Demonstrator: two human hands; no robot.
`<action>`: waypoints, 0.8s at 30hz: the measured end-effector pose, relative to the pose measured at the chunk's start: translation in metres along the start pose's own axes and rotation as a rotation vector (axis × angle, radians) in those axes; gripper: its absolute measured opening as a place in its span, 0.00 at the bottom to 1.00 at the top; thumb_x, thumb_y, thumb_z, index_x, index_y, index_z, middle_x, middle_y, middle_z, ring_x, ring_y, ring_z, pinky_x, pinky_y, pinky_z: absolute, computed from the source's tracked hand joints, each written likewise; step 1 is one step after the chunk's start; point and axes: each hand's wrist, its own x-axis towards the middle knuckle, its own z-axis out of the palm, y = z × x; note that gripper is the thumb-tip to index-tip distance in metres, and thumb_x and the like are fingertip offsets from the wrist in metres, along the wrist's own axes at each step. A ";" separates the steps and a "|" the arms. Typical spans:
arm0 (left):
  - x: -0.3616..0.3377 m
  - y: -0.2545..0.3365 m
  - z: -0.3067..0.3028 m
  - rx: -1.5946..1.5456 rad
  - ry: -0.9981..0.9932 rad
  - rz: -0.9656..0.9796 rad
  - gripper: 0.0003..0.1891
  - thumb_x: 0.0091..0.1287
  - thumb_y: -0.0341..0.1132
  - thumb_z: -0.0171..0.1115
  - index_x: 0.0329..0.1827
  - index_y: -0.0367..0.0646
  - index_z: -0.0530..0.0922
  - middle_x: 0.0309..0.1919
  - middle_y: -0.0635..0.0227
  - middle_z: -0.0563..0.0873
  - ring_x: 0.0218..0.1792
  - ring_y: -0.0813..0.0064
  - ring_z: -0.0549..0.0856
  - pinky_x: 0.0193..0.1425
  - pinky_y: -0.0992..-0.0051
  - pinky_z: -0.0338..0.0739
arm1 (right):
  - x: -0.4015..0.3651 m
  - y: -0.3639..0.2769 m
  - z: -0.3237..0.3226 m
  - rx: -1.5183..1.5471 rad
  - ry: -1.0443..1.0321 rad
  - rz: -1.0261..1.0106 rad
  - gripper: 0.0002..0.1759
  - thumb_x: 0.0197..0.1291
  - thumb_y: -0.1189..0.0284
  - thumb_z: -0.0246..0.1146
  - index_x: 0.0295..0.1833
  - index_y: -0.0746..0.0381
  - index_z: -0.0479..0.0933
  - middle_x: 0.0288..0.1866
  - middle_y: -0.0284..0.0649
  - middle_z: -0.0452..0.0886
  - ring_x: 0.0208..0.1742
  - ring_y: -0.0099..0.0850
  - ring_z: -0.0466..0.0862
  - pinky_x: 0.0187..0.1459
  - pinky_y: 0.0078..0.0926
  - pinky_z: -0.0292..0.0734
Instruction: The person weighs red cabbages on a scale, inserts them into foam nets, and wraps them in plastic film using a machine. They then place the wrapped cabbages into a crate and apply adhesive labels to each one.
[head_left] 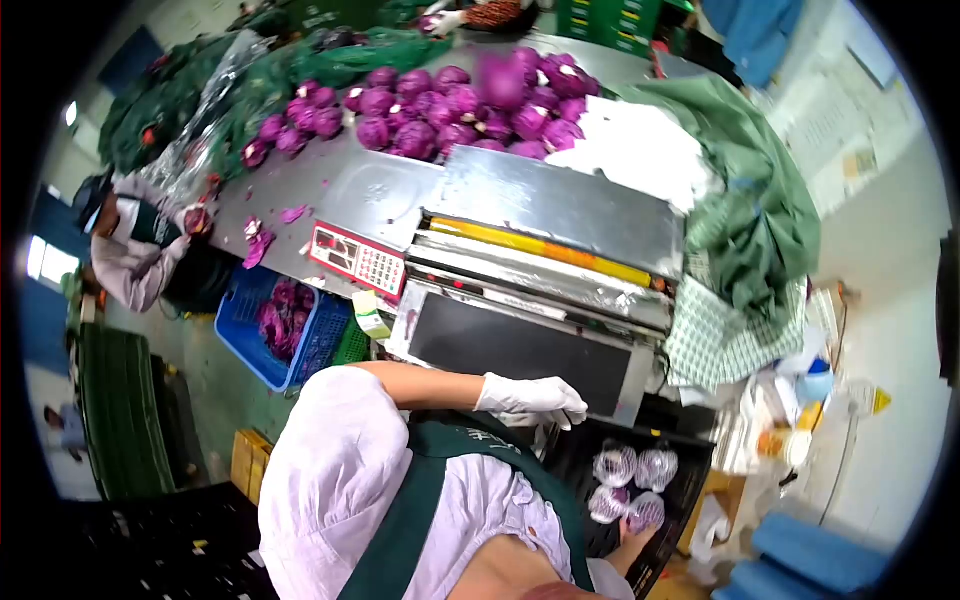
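Observation:
My left hand (535, 397), in a white glove, hangs in front of my apron by the near edge of the wrapping machine's dark plate (520, 350). Its fingers bend loosely downward and I see nothing in them. Down at the lower right, my right hand (630, 540) has its fingers round a film-wrapped purple cabbage (646, 511) in a black crate (690, 480). More wrapped cabbages (615, 465) sit beside it in the same crate. My palm on that side is mostly hidden.
Behind the wrapping machine (560, 205), purple cabbages (440, 105) are piled on the metal table (300, 195). A blue basket (250, 345) holds purple leaves. One co-worker (140, 240) handles a cabbage at left; another's gloved hand (443, 22) shows at the far side. Green cloth (760, 200) hangs right.

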 end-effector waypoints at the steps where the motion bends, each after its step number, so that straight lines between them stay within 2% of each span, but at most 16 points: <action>1: -0.015 0.006 -0.014 0.026 0.034 0.077 0.17 0.68 0.42 0.50 0.47 0.37 0.78 0.44 0.62 0.82 0.42 0.70 0.83 0.50 0.74 0.74 | -0.002 -0.011 0.001 -0.139 0.046 0.014 0.32 0.48 0.64 0.64 0.59 0.65 0.67 0.55 0.47 0.73 0.55 0.47 0.72 0.53 0.48 0.70; 5: -0.085 0.038 -0.077 -0.032 0.278 0.289 0.17 0.67 0.42 0.48 0.44 0.38 0.78 0.43 0.65 0.82 0.42 0.76 0.83 0.49 0.78 0.72 | 0.005 -0.055 0.015 -0.482 0.140 -0.051 0.30 0.49 0.66 0.63 0.58 0.66 0.68 0.49 0.48 0.76 0.50 0.47 0.76 0.50 0.47 0.71; 7: -0.123 0.050 -0.117 -0.163 0.399 0.385 0.15 0.65 0.39 0.50 0.44 0.38 0.78 0.42 0.65 0.82 0.42 0.75 0.83 0.49 0.78 0.73 | 0.006 -0.087 0.023 -0.538 0.175 -0.115 0.28 0.49 0.68 0.62 0.57 0.67 0.69 0.46 0.48 0.78 0.48 0.48 0.77 0.49 0.46 0.72; 9: -0.164 0.069 -0.162 -0.014 0.585 0.483 0.13 0.64 0.36 0.51 0.45 0.38 0.77 0.43 0.65 0.82 0.41 0.74 0.83 0.50 0.77 0.74 | -0.009 -0.131 0.041 -0.511 0.200 -0.191 0.27 0.50 0.69 0.62 0.57 0.67 0.69 0.43 0.48 0.80 0.46 0.48 0.79 0.47 0.45 0.72; 11: -0.192 0.063 -0.237 -0.108 0.724 0.660 0.16 0.62 0.38 0.57 0.51 0.39 0.75 0.45 0.63 0.81 0.43 0.77 0.81 0.49 0.78 0.73 | -0.010 -0.164 0.060 -0.231 0.187 -0.390 0.23 0.51 0.73 0.59 0.55 0.67 0.71 0.30 0.44 0.80 0.34 0.40 0.81 0.35 0.37 0.76; 12: -0.207 0.065 -0.270 -0.091 0.887 0.696 0.18 0.62 0.38 0.57 0.53 0.38 0.74 0.46 0.62 0.80 0.45 0.75 0.81 0.51 0.76 0.73 | -0.072 -0.223 0.074 -0.096 0.055 -0.310 0.23 0.53 0.73 0.59 0.56 0.67 0.70 0.28 0.41 0.77 0.25 0.30 0.77 0.22 0.26 0.73; 13: -0.220 0.068 -0.302 -0.075 1.049 0.727 0.20 0.62 0.38 0.58 0.55 0.38 0.72 0.48 0.60 0.80 0.47 0.73 0.80 0.53 0.74 0.72 | -0.093 -0.256 0.090 0.079 -0.060 -0.346 0.23 0.54 0.73 0.59 0.57 0.66 0.69 0.26 0.38 0.75 0.21 0.22 0.73 0.16 0.17 0.66; 14: -0.229 0.070 -0.335 -0.055 1.192 0.726 0.23 0.61 0.40 0.59 0.56 0.36 0.70 0.49 0.58 0.79 0.49 0.70 0.79 0.55 0.73 0.71 | -0.103 -0.289 0.102 0.040 -0.169 -0.406 0.23 0.56 0.73 0.58 0.58 0.66 0.67 0.26 0.39 0.75 0.22 0.24 0.75 0.17 0.18 0.68; 16: -0.243 0.073 -0.413 0.036 1.446 0.667 0.30 0.58 0.45 0.61 0.59 0.34 0.67 0.52 0.53 0.77 0.54 0.64 0.76 0.59 0.71 0.68 | -0.145 -0.354 0.143 0.078 -0.308 -0.555 0.23 0.59 0.72 0.56 0.60 0.65 0.65 0.35 0.40 0.77 0.27 0.25 0.78 0.19 0.16 0.69; 17: -0.246 0.075 -0.449 0.103 1.557 0.606 0.35 0.56 0.48 0.63 0.60 0.32 0.66 0.54 0.50 0.75 0.56 0.61 0.74 0.60 0.71 0.67 | -0.201 -0.396 0.167 0.047 -0.347 -0.643 0.23 0.59 0.72 0.57 0.60 0.65 0.65 0.39 0.40 0.77 0.29 0.26 0.79 0.22 0.16 0.71; 18: -0.260 0.089 -0.463 0.220 1.620 0.435 0.42 0.51 0.51 0.67 0.62 0.31 0.63 0.57 0.45 0.71 0.61 0.58 0.70 0.63 0.70 0.64 | -0.221 -0.426 0.192 0.034 -0.431 -0.673 0.22 0.60 0.71 0.57 0.59 0.65 0.66 0.39 0.39 0.77 0.31 0.26 0.80 0.25 0.17 0.72; 19: -0.254 0.085 -0.509 0.241 1.666 0.385 0.47 0.47 0.53 0.69 0.64 0.30 0.59 0.61 0.44 0.65 0.63 0.55 0.66 0.66 0.69 0.62 | -0.236 -0.452 0.218 -0.033 -0.457 -0.812 0.21 0.60 0.70 0.58 0.57 0.66 0.67 0.39 0.40 0.77 0.30 0.24 0.79 0.26 0.17 0.72; 20: -0.250 0.088 -0.535 0.254 1.669 0.346 0.50 0.45 0.54 0.70 0.65 0.31 0.57 0.63 0.45 0.63 0.64 0.54 0.65 0.66 0.68 0.61 | -0.265 -0.483 0.243 -0.070 -0.589 -0.925 0.20 0.59 0.71 0.59 0.56 0.67 0.68 0.36 0.39 0.78 0.29 0.22 0.78 0.26 0.17 0.72; 21: -0.248 0.092 -0.560 0.268 1.668 0.303 0.52 0.44 0.55 0.71 0.66 0.32 0.55 0.65 0.45 0.60 0.64 0.54 0.64 0.67 0.68 0.60 | -0.299 -0.511 0.272 -0.108 -0.659 -0.910 0.18 0.59 0.72 0.59 0.54 0.68 0.70 0.33 0.36 0.79 0.28 0.20 0.77 0.26 0.17 0.71; 22: -0.244 0.095 -0.582 0.268 1.651 0.246 0.59 0.38 0.57 0.74 0.68 0.34 0.51 0.66 0.43 0.55 0.66 0.53 0.62 0.67 0.68 0.60 | -0.333 -0.535 0.303 -0.161 -0.717 -1.033 0.16 0.59 0.73 0.59 0.51 0.68 0.72 0.32 0.35 0.79 0.28 0.20 0.77 0.27 0.15 0.71; 24: -0.228 0.098 -0.618 0.275 1.657 0.210 0.61 0.35 0.58 0.74 0.69 0.34 0.50 0.67 0.42 0.54 0.66 0.53 0.61 0.67 0.68 0.60 | -0.401 -0.569 0.367 -0.258 -0.799 -1.149 0.13 0.58 0.74 0.59 0.47 0.70 0.74 0.34 0.38 0.79 0.32 0.22 0.79 0.35 0.17 0.74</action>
